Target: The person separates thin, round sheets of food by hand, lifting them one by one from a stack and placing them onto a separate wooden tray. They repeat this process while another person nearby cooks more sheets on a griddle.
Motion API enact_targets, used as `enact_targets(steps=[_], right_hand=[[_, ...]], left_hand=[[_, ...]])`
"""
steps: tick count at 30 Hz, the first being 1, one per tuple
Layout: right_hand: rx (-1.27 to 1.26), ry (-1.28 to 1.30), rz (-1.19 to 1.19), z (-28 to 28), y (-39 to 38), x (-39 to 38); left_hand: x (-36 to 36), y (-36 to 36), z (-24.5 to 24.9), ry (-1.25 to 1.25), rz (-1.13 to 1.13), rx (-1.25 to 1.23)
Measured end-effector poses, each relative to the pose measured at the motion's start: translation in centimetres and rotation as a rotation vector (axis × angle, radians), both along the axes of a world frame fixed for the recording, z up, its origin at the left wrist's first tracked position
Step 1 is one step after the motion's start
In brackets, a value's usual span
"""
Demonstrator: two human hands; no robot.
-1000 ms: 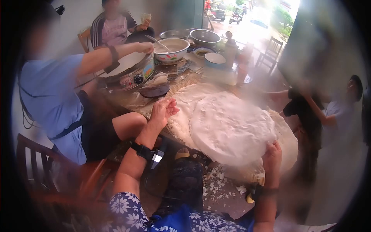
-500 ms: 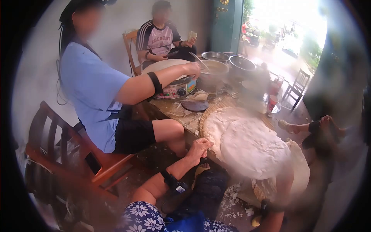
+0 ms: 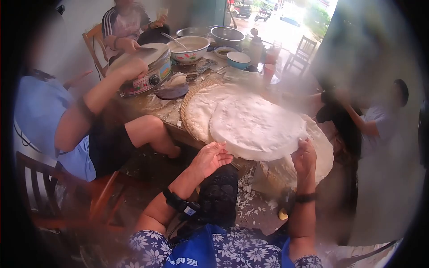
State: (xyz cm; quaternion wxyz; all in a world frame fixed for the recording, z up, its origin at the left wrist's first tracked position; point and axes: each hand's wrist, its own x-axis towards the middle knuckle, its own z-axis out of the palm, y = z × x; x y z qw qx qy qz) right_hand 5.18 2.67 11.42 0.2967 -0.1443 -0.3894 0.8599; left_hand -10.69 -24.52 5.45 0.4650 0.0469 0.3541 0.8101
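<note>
A large, thin round flatbread [image 3: 257, 127] lies over a stack of similar pale sheets on a round woven straw mat [image 3: 187, 117]. My left hand [image 3: 213, 159] pinches its near left edge between thumb and fingers. On the right, my right hand [image 3: 304, 156] is closed on the same flatbread's edge. The near edge hangs slightly past the stack between my hands. Another pale sheet [image 3: 322, 149] droops over the table side beyond my right hand.
A person in blue works at a round griddle [image 3: 147, 82] on the left. Behind stand an enamel bowl with a ladle [image 3: 188, 50], a metal pot [image 3: 227, 35] and a red cup [image 3: 268, 71]. Another person sits at the back, another at right. Crumbs [image 3: 248, 196] litter the floor.
My right hand has come up from low right to the flatbread's right edge. My left hand has met its near edge. The view has shifted rightward; the back person now holds a flat blade over the griddle.
</note>
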Motion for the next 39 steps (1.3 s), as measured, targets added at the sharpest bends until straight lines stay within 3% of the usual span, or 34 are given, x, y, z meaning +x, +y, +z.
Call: enact_targets(steps=[3,7,13,16,18,20,24,27,31,34,39], right_hand=[[0.014,-0.013,0.004,-0.1,0.1,0.2],[0.018,0.004,0.011,0.2,0.0,-0.1],[0.054,0.108,0.001,2.1,-0.5,-2.1],[0.803,0.008,-0.232,2.5,-1.4,-3.5],[0.751,-0.010,-0.203,2.5,-2.6,-4.4],[0.146,0.028,0.007,2.4,-4.1,-5.2],[0.123,-0.263,0.067,-3.1,-4.7,-7.3],[0.087,-0.392,0.137,-4.3,-5.7,-7.1],[0.056,-0.380,0.106,-4.4,-5.5,-6.8],[0.093,-0.362,0.099,-4.0,-5.4,-6.5],[0.043,-0.319,0.045,-4.1,-6.4,-5.4]], left_hand=[[0.4,1.3,0.0,-0.016,0.075,0.113],[-0.5,3.2,0.9,0.011,0.195,0.040],[-3.4,4.0,6.7,0.198,0.327,0.035],[-5.2,2.7,8.6,0.328,0.272,0.184],[-6.2,1.4,8.5,0.338,0.315,0.121],[-8.1,-0.1,6.7,0.380,0.327,0.033],[-11.0,-2.4,1.3,0.370,0.324,-0.296],[-11.6,-3.3,0.0,0.318,0.335,-0.299],[-11.6,-3.8,0.2,0.347,0.348,-0.464],[-12.4,-3.7,0.2,0.547,0.310,-0.601],[-12.2,-2.9,1.4,0.538,0.346,-0.467]])
